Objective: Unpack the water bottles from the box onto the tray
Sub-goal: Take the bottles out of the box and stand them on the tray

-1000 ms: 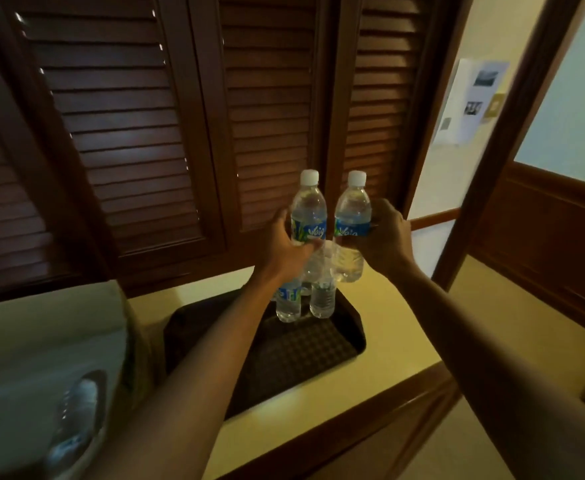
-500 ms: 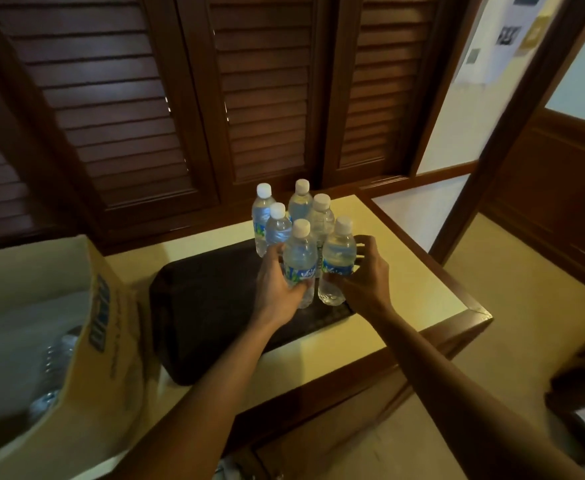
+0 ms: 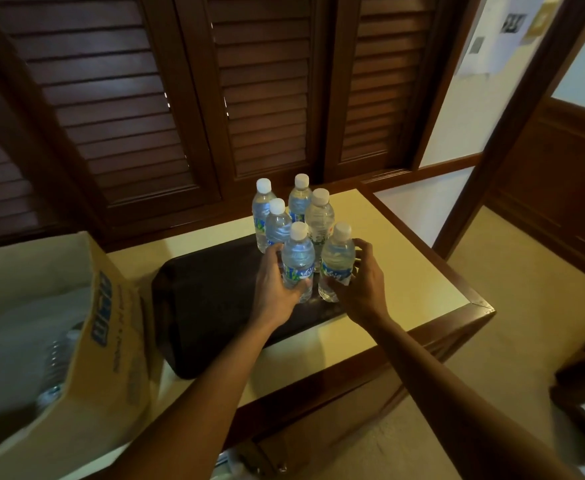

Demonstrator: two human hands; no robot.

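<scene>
A dark tray (image 3: 211, 306) lies on a cream-topped table. Several clear water bottles with white caps stand upright at its far right end. My left hand (image 3: 273, 285) is wrapped around the front left bottle (image 3: 298, 261), which stands on the tray. The front right bottle (image 3: 336, 259) is gripped by my right hand (image 3: 362, 282) and also rests on the tray. An open cardboard box (image 3: 111, 341) sits at the left, with more bottles (image 3: 54, 368) dimly visible inside.
The table (image 3: 405, 258) has a dark wooden rim, with its corner at the right. Dark louvred doors stand right behind it. A doorway and beige floor lie to the right. A brown object sits on the floor at the right edge.
Both hands lowered their two bottles from the air onto the tray in front of the other bottles. My view tilted downward.
</scene>
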